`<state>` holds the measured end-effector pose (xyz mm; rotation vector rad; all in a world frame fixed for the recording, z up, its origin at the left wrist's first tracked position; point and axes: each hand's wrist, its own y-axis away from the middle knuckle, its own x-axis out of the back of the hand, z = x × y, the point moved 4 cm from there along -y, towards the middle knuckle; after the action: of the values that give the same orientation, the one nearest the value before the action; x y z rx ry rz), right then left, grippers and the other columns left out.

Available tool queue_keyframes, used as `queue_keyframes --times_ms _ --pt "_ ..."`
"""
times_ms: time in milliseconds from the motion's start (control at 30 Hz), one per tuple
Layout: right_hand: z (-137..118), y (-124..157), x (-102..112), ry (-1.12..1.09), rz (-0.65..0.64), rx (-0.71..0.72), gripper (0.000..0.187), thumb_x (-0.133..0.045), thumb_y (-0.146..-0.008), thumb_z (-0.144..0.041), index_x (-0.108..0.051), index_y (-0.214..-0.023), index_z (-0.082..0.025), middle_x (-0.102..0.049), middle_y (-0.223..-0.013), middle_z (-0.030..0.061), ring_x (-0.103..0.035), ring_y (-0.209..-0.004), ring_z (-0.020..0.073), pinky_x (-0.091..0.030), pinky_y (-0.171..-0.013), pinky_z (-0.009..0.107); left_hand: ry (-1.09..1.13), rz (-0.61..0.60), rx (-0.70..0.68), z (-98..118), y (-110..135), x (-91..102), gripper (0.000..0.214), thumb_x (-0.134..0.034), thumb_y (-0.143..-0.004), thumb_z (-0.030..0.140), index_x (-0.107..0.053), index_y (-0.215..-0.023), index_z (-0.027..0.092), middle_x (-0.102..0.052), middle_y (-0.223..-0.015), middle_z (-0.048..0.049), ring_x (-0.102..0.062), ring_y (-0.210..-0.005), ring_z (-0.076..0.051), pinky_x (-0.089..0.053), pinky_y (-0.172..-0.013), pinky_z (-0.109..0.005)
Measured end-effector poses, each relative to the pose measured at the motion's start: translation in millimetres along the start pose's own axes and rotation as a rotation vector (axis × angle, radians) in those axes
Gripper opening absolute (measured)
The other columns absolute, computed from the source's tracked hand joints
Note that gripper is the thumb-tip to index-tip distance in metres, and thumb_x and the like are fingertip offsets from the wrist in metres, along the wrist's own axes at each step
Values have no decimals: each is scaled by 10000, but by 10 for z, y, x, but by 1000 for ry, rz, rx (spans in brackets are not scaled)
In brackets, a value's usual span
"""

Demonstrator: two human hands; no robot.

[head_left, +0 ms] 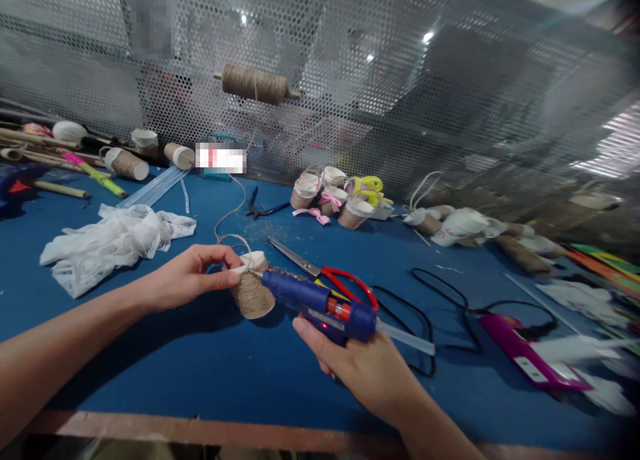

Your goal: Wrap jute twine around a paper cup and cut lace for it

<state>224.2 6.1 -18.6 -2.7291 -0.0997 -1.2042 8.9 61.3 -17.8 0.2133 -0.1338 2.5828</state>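
My left hand (210, 273) pinches the rim of a small paper cup (255, 297) wrapped in brown twine, tilted above the blue table. A loose strand of twine (231, 210) runs from the cup up toward a twine spool (255, 85) on the mesh panel. Wrapped around the handle of a blue hot glue gun (305, 297) is my right hand (360, 367). The gun's nozzle meets the cup near its rim, and a clear glue stick (407, 338) sticks out of its back. A small red light glows on the gun.
Red-handled scissors (320, 271) lie behind the glue gun. Several twine-wrapped cups (356, 213) with pink bows stand farther back, near pliers (265, 211). White crumpled fabric (117, 243) is at left. A purple power strip (533, 353) and black cable (465, 307) occupy the right.
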Motion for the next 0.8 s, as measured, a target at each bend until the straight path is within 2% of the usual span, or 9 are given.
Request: queue_keyframes --times_ms 233,533,800 --pt "16 -1 -43 -21 -22 16 369 -517 -748 -526 -470 -513 -245 -392 -325 -46 -403 -301 121 -353 -327 257 -41 11 -33 -3 3 6 179 -569 -788 328 -570 -748 154 -607 -860 -30 -526 -836 -162 -398 -752 -267" --pt "-115 -47 52 -108 -82 -60 306 -506 -735 -476 -464 -568 -223 -405 -352 -59 -399 -301 95 -403 -364 232 17 -39 -20 12 4 -2 138 -565 -793 279 -556 -745 150 -599 -919 -37 -523 -886 -167 -385 -787 -276" --pt "-37 -92 88 -63 -78 -44 349 -480 -764 -473 -451 -528 -218 -414 -330 -48 -408 -306 93 -407 -401 238 11 -45 -28 5 11 21 147 -572 -792 288 -560 -724 159 -600 -895 -32 -520 -881 -168 -387 -795 -280"
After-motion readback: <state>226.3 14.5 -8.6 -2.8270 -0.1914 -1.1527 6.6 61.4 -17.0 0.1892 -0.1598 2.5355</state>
